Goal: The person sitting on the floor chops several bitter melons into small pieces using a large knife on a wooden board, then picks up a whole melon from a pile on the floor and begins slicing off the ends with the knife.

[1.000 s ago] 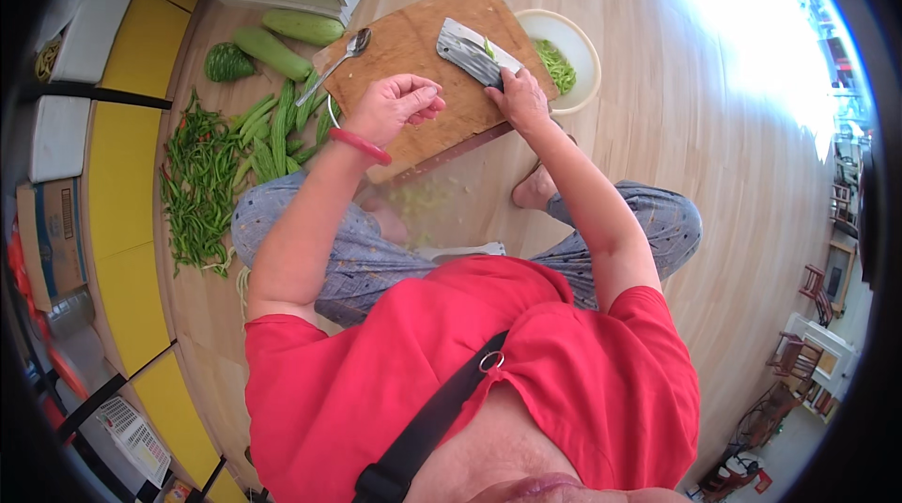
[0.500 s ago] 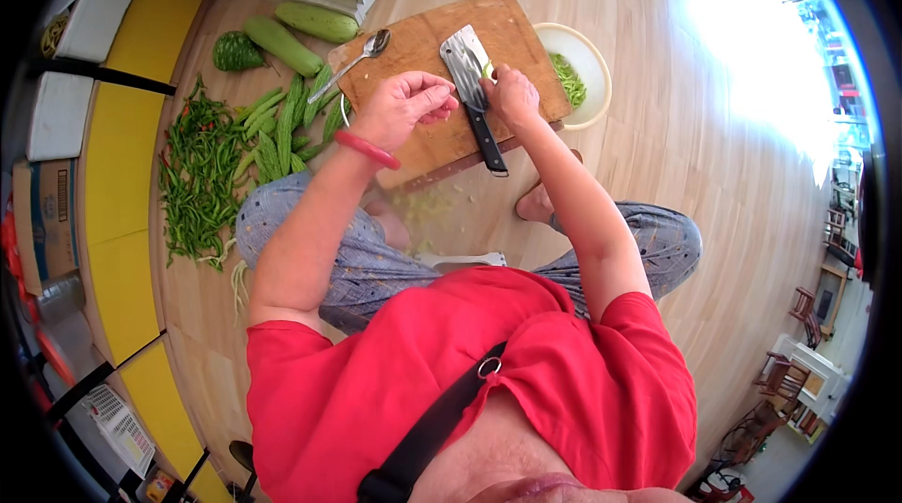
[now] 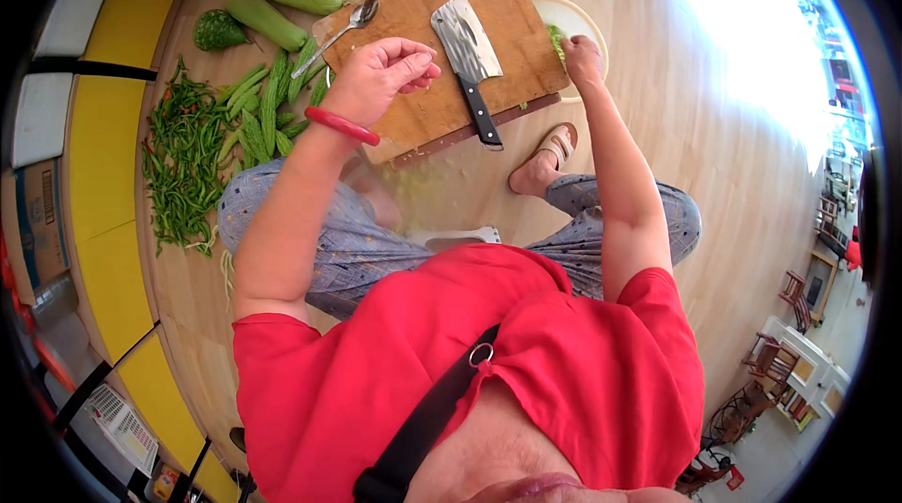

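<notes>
A wooden cutting board [image 3: 404, 24] lies on the floor before me. On it rests a cleaver [image 3: 467, 38], its black handle over the near edge and no hand on it. My left hand [image 3: 387, 73] hovers above the board's left part, thumb and fingers drawn together; whatever is between them, if anything, is too small to make out. Over at the right, my right hand [image 3: 583, 60] is at a pale bowl [image 3: 599, 19], fingers bunched and pointing down by its green slices [image 3: 555, 38]. The fingertips are partly hidden. A metal spoon [image 3: 361, 15] lies at the board's upper left.
Left of the board lie bitter melons [image 3: 274, 94], long pale green gourds [image 3: 268, 22], a dark round gourd [image 3: 218, 30] and a heap of green and red chillies [image 3: 193, 155]. Yellow cabinets [image 3: 103, 155] line the left. My sandalled foot [image 3: 545, 160] is near the board's lower right corner.
My right hand has moved from beside the cleaver, where it held a green piece, rightward to the bowl. The left hand keeps its closed pose. The whole view has shifted slightly.
</notes>
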A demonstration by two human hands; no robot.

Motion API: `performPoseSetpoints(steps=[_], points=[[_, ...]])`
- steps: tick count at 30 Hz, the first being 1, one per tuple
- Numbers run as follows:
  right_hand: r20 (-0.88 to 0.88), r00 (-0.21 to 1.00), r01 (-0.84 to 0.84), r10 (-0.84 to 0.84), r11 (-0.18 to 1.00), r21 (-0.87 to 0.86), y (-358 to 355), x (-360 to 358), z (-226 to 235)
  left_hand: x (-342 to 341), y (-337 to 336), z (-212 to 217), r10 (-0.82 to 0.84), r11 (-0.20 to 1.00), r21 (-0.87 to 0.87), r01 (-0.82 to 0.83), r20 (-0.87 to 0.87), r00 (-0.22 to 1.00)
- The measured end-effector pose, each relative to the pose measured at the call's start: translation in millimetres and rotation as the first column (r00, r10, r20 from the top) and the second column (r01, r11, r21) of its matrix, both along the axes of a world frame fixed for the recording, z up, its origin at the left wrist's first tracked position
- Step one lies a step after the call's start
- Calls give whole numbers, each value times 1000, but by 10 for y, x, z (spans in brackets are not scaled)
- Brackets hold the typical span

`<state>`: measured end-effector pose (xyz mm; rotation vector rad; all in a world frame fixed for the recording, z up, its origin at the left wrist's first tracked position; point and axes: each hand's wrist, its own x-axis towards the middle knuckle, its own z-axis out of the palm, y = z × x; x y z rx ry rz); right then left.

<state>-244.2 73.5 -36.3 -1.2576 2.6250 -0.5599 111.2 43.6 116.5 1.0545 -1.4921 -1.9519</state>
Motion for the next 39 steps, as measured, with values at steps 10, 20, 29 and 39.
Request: performPoseSetpoints(steps=[10, 20, 29, 39], points=[[100, 986, -142, 136, 988, 62, 981, 1088, 28, 91, -212, 62, 209, 978, 36, -206, -125, 970], [53, 984, -176, 170, 973, 152, 788, 864, -71, 492, -322, 205, 387, 920, 55, -387, -280, 879], [664, 748, 162, -14, 973, -162, 230, 380, 336, 2027, -18, 820, 425, 850, 58, -523, -661, 619], [385, 867, -336, 316, 942, -15, 657, 1254, 111, 3458, 1309, -1743, 891, 295, 300, -907, 257, 375]])
